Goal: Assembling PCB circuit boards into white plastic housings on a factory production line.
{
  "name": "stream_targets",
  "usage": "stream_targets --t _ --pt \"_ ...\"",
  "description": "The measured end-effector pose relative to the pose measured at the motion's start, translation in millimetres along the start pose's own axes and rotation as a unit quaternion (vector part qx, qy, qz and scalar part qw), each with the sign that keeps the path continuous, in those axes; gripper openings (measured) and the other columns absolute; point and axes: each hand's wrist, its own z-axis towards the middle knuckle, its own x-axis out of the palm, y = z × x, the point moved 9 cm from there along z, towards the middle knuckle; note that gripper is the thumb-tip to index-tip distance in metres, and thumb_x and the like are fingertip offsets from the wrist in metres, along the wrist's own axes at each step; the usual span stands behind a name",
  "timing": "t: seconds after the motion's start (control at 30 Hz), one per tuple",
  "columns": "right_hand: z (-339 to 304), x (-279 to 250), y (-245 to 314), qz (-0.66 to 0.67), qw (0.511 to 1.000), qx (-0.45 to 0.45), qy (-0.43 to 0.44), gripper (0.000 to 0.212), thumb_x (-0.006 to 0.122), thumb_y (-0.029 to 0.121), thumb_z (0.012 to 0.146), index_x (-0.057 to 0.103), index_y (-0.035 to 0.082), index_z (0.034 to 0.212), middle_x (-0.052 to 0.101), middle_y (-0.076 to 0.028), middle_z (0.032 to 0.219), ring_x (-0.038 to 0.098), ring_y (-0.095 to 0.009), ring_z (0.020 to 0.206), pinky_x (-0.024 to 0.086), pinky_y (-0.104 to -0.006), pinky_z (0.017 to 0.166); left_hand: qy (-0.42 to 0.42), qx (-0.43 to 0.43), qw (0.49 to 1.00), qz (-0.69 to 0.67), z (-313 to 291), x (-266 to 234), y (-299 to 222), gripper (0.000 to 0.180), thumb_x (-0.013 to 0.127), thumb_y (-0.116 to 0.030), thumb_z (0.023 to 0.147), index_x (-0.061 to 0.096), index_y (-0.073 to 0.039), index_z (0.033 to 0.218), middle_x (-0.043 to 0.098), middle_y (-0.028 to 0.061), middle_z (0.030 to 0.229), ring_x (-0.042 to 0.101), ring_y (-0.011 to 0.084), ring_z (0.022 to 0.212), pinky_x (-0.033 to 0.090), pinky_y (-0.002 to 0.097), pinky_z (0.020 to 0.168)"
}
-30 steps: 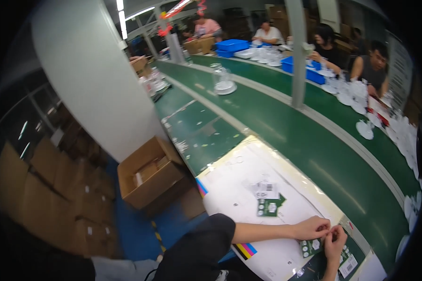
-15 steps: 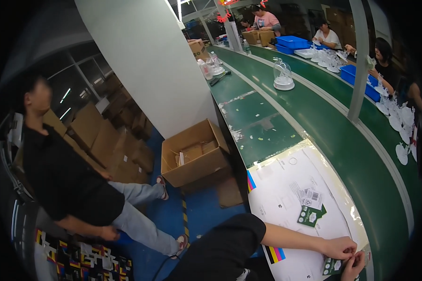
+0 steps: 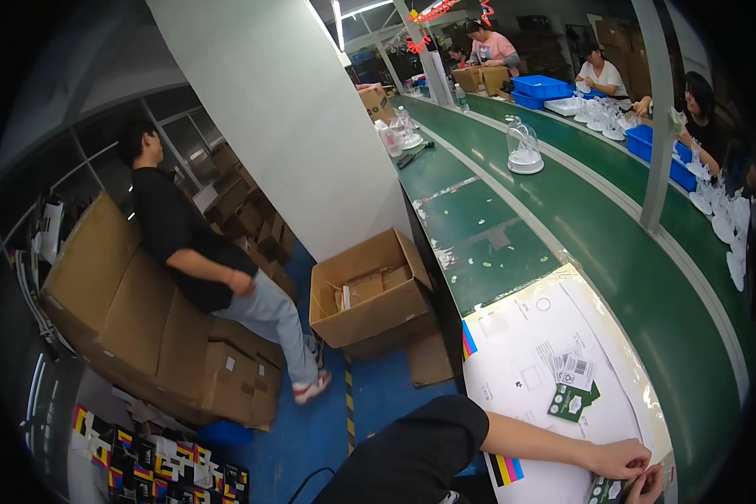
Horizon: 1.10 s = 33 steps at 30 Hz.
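At the lower right, my left hand reaches in over the white printed sheet, its fingers pinched together. My right hand meets it fingertip to fingertip, also closed; only part of it shows above the lower edge. Whatever is between the fingertips is too small to make out. A dark green printed card sits just below my left hand, beside the right one. Farther up the sheet are more green cards, with white paper labels partly over them.
A green conveyor curves past the bench and carries a clear dome on a white base. An open carton stands left of the bench. A person in black walks at left. Co-workers sit across the belt near blue bins.
The person at left has walked farther away, uncovering stacked cartons. The view has shifted slightly. My hands stay pinched together at the same part of the sheet.
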Motion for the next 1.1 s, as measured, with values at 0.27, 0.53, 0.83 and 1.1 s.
stream_targets --t 0.27,0.53,0.83,1.1 --pt "0.4 -1.1 31.4 -0.002 1.000 -0.023 -0.020 0.004 0.055 0.003 0.087 0.055 0.000 0.086 0.058 -0.008 0.077 0.054 -0.013 0.066 0.044 -0.0246 0.057 0.007 -0.021 0.999 0.047 1.6 4.8 29.3 0.012 0.060 -0.009 0.075 0.053 0.000 0.071 0.055 0.0123 0.061 0.054 0.0241 0.056 0.042 0.0329 0.051" --pt "-1.3 -0.3 51.5 -0.018 0.994 -0.097 -0.043 0.008 0.058 0.005 0.082 0.055 0.000 0.076 0.054 -0.007 0.070 0.052 -0.016 0.059 0.042 -0.0293 0.051 0.047 -0.037 0.998 0.004 -2.7 -5.1 -8.9 0.012 0.058 -0.011 0.078 0.054 0.000 0.075 0.056 0.0108 0.062 0.054 0.0207 0.055 0.041 0.0314 0.052" --pt "-1.4 9.7 23.2 0.119 0.993 -0.004 -0.017 0.008 0.051 -0.004 0.080 0.047 0.002 0.080 0.045 0.001 0.070 0.045 -0.005 0.058 0.034 -0.0184 0.050 0.085 -0.073 0.994 -0.002 -1.9 -1.5 -5.2 0.010 0.057 -0.011 0.082 0.056 -0.001 0.082 0.055 0.0064 0.059 0.048 0.0138 0.053 0.040 0.0278 0.051" --pt "0.3 8.9 36.0 0.085 0.994 -0.044 -0.058 0.009 0.053 -0.003 0.077 0.047 -0.001 0.072 0.049 -0.001 0.057 0.044 -0.003 0.052 0.033 -0.0181 0.045 0.086 -0.082 0.993 0.014 -4.3 -3.9 4.6 0.011 0.057 -0.012 0.085 0.057 -0.001 0.086 0.055 0.0065 0.061 0.050 0.0139 0.054 0.040 0.0280 0.052"
